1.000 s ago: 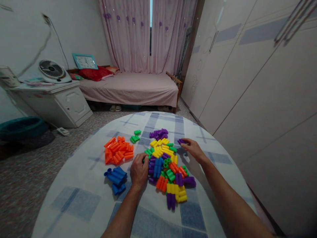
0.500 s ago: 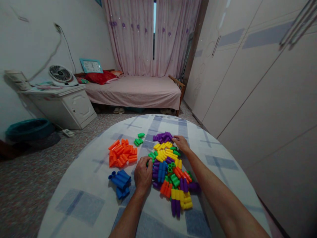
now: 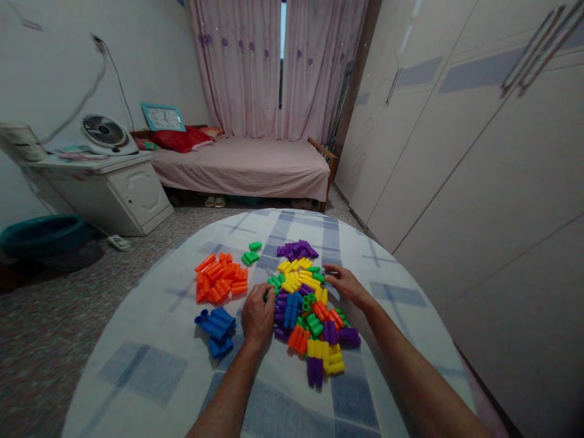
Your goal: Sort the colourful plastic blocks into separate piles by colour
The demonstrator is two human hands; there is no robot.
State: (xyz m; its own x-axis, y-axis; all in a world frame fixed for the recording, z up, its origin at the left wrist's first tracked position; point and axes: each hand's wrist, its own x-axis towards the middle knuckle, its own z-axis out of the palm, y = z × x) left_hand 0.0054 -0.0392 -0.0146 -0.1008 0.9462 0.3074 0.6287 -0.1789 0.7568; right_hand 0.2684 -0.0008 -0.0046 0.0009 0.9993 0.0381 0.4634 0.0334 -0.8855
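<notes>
Beside the left edge of a mixed heap of plastic tube-shaped building blocks (image 3: 314,326), my left hand (image 3: 258,315) rests with its fingers curled in, a bit of green block showing at the fingertips. My right hand (image 3: 347,286) is at the heap's far right side, fingers stretched out and apart, close to some green blocks (image 3: 318,277) and holding nothing. Yellow blocks (image 3: 298,281) lie between the hands. Purple blocks (image 3: 298,249) form a pile just beyond them. Orange blocks (image 3: 220,280), blue blocks (image 3: 217,328) and a few green blocks (image 3: 250,257) lie in separate groups to the left.
The round table has a checked cloth (image 3: 150,371). Beyond it stands a bed (image 3: 255,161) before pink curtains (image 3: 246,73). On the left are a white cabinet (image 3: 141,194) with a fan (image 3: 107,134) and a teal basin (image 3: 45,234). A wardrobe (image 3: 456,182) lines the right.
My right hand has drawn back from the purple pile towards me, to beside the green blocks, and its fingers have spread. My left hand stays by the heap. The view has shifted slightly.
</notes>
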